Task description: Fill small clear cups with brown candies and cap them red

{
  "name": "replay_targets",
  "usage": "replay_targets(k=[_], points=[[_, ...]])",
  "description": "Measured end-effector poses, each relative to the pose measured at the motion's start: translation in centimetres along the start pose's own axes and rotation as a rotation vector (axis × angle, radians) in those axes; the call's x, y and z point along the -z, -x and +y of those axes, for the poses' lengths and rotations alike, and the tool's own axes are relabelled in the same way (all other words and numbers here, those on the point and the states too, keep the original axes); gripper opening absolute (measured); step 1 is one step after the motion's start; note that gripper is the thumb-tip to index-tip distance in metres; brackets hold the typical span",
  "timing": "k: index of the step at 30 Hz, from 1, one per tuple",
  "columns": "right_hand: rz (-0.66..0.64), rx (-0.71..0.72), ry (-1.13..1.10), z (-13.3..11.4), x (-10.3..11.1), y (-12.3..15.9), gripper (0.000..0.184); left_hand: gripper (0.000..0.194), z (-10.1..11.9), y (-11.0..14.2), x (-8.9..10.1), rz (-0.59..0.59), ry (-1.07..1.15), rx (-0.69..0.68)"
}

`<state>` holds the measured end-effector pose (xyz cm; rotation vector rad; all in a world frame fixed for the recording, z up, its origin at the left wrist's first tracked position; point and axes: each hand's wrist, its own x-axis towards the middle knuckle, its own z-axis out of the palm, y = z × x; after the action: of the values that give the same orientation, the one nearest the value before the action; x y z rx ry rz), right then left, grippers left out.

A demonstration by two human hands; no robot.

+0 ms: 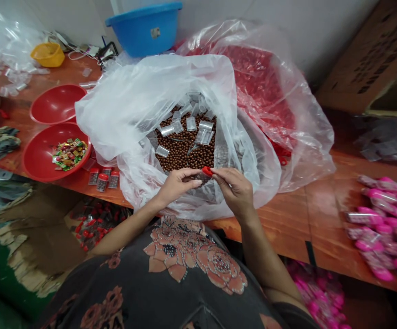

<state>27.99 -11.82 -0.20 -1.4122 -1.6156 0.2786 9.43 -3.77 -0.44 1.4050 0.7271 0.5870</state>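
One long wooden table (287,228) runs under and beyond the fingers, carrying a clear plastic bag (116,123) of brown beads (184,146) just ahead of them. The right hand's fingers (219,176) pinch a small red plastic cap (207,171); the left hand's fingers (193,182) curl just beside it, their hold unclear. Light, stiff and probably slick, the cap suits a fingertip pinch at its rim.
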Motion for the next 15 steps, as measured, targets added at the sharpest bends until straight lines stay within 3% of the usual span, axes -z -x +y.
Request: replay_targets(k=[7,9,13,15], points=[[0.040,0.156,0.140,0.2,-0.1,0.8,0.031,0.026,0.2,0.3,0.2,0.076,-0.163,-0.182],[0.015,0.201,0.192,0.5,-0.6,0.9,0.038,0.028,0.1,0.4,0.1,0.083,-0.139,-0.158],[-0.033,0.227,0.265,0.9,-2.0,1.1,0.070,0.036,-0.2,0.4,-0.7,0.059,0.068,-0.013],[-0.042,0.215,0.259,0.9,-2.6,1.1,0.070,0.032,-0.4,0.1,-1.3,0.076,0.166,0.022]])
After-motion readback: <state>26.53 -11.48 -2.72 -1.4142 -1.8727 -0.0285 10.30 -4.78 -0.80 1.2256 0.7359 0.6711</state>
